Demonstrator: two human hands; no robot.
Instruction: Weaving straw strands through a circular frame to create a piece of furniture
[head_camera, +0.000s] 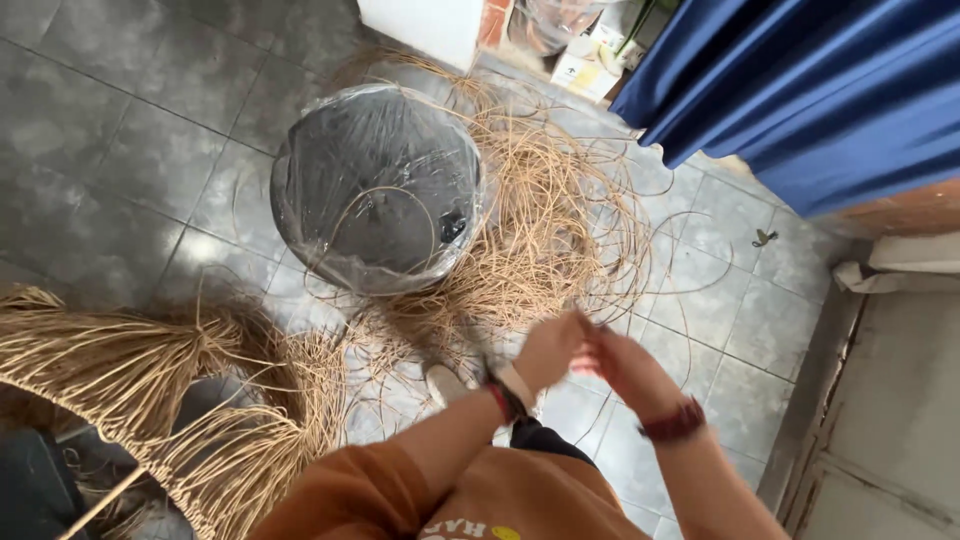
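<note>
on a grey tiled floor (120, 130), a left hand (548, 350) and right hand (615, 362) meet just below a tangled rattan heap (545, 230); fingers seem pinched on a thin strand, blurred, running up toward the heap beside a plastic-wrapped bin (375, 185).

Tan rattan strands (540, 250) sprawl tangled, loosely coiled across the grey tiles
</note>
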